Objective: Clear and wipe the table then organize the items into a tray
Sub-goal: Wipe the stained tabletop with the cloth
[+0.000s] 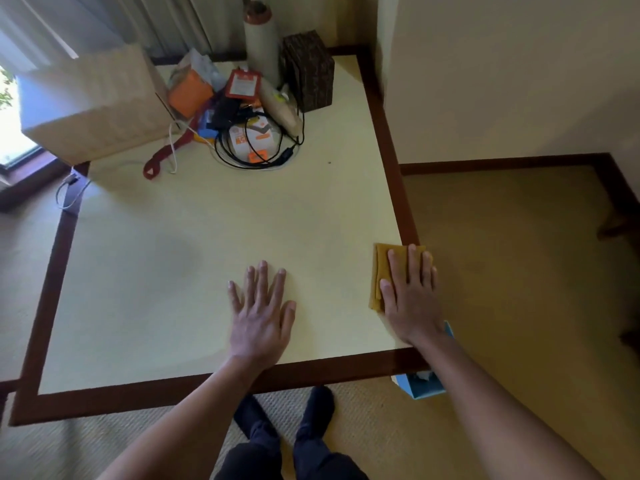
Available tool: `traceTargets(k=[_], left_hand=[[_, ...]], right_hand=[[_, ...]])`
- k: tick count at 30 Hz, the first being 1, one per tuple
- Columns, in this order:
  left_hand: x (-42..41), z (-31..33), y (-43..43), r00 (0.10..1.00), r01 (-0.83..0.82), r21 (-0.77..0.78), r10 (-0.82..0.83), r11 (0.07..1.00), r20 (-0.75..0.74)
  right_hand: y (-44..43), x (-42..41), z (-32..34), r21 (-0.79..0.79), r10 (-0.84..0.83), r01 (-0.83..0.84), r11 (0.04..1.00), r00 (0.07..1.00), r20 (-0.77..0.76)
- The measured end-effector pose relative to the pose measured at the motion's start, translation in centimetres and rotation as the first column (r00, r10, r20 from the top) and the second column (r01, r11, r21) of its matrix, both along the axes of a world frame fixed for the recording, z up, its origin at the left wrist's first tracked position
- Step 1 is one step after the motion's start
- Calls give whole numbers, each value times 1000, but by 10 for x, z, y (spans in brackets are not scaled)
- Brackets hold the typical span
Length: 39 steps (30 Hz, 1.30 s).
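A pale yellow table (194,244) with a dark wood border fills the view. My right hand (412,296) lies flat with straight fingers on a folded mustard-yellow cloth (381,268) at the table's right edge. My left hand (261,313) rests flat, fingers spread, on the bare tabletop near the front edge. A pile of items sits at the far side: black cables (256,147), an orange box (188,93), a red tagged card (242,83), a white and orange packet (247,140) and a red strap (162,155).
A large cardboard box (93,102) stands at the far left corner, with a white cable (69,192) hanging over the edge. A tall cylinder (261,46) and a dark patterned box (308,71) stand at the back. A blue box (426,386) sits on the floor beneath the right front corner.
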<state>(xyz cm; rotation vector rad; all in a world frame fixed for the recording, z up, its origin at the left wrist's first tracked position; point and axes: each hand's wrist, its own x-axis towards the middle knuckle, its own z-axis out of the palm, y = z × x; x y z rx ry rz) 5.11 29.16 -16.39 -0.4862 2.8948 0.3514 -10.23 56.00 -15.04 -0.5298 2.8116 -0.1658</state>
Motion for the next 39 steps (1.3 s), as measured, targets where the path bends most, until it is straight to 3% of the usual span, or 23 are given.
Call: traceTargets(k=[10, 13, 17, 21, 24, 27, 32, 39], left_hand=[[2, -3, 1, 999, 8, 11, -8, 1000, -45], [0, -4, -4, 998, 6, 6, -6, 1000, -61], [2, -4, -7, 998, 9, 3, -8, 1000, -65], [0, -4, -4, 999, -9, 18, 9, 1000, -48], [0, -2, -4, 1000, -10, 6, 10, 1000, -27], [0, 0, -3, 1000, -14, 0, 14, 1000, -3], [-2, 2, 0, 1000, -15, 0, 15, 1000, 15], [-3, 17, -7, 996, 30, 46, -33, 998, 81]], right_hand=[[-103, -192, -3, -25, 73, -72, 997, 997, 15], [-119, -210, -7, 8, 51, -51, 999, 999, 0], [-96, -151, -11, 34, 145, -143, 989, 986, -83], [-50, -36, -1, -20, 96, -97, 995, 995, -34], [-7, 52, 6, -32, 215, -215, 976, 977, -1], [30, 68, 3, -14, 303, -304, 953, 953, -24], [25, 68, -2, 20, -96, 97, 995, 994, -52], [-21, 122, -1, -9, -111, 111, 994, 991, -70]])
